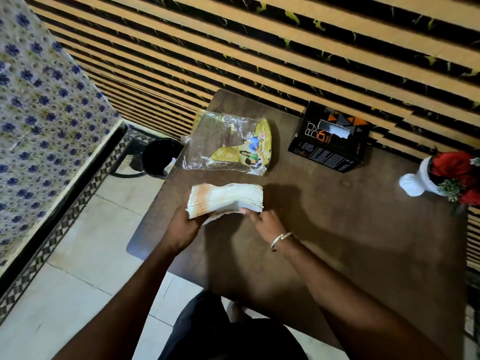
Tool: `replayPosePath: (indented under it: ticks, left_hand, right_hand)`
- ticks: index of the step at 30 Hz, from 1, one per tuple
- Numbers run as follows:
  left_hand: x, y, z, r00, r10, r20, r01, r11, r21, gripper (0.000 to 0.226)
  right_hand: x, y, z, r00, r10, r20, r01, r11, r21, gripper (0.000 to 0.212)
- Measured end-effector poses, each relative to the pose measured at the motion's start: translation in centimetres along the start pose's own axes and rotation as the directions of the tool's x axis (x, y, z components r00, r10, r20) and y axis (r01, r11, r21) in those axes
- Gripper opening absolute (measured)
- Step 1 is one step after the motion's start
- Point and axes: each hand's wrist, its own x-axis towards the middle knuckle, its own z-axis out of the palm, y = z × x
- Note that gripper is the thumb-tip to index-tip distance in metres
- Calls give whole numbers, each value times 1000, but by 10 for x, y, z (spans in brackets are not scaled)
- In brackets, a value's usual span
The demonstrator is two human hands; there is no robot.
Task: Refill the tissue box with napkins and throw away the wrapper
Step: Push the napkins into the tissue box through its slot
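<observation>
At 1 o'clock from both hands stood the tissue box (328, 141); the left hand (185, 224) gripped the napkin stack (226, 201), the nearer right hand (267, 224) pinching its edge.

On the black cardboard tissue box (328, 141) at my one o'clock I read only large letters "RO" and an orange "ON"; smaller print blurs.
</observation>
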Motion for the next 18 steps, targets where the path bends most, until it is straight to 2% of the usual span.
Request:
replayPosePath:
  ticks: [2,4,6,10,11,13,16,18]
  left_hand:
    - [-4,-8,2,999,39,35,-40,999,12,50]
    - [-7,-12,2,995,87,45,-91,993,80,62]
    - [-10,-11,3,993,112,33,-116,978,172,56]
    - [-10,-3,6,966,257,12,-244,903,354,31]
    - [-7,-6,7,969,249,-11,-228,904,361,28]
    - [-3,-8,10,989,138,-52,-119,952,282,32]
    - [-1,-9,12,996,76,-44,-64,971,232,34]
    - [2,-5,12,996,59,-63,-45,978,204,31]
  right_hand:
    - [-3,8,3,999,19,41,-17,999,-37,72]
    - [-5,9,3,996,18,93,-11,997,-74,56]
    - [-4,9,0,996,14,83,-10,999,-42,42]
    - [-2,6,-6,995,37,90,-31,998,-58,36]
    - [-2,4,-7,998,20,65,-17,999,-46,36]
    - [-3,3,-8,1000,-9,-8,9,1000,-7,42]
    - [-4,5,-5,999,44,15,-43,998,-42,47]
    - [-2,4,-6,996,84,23,-83,996,-14,57]
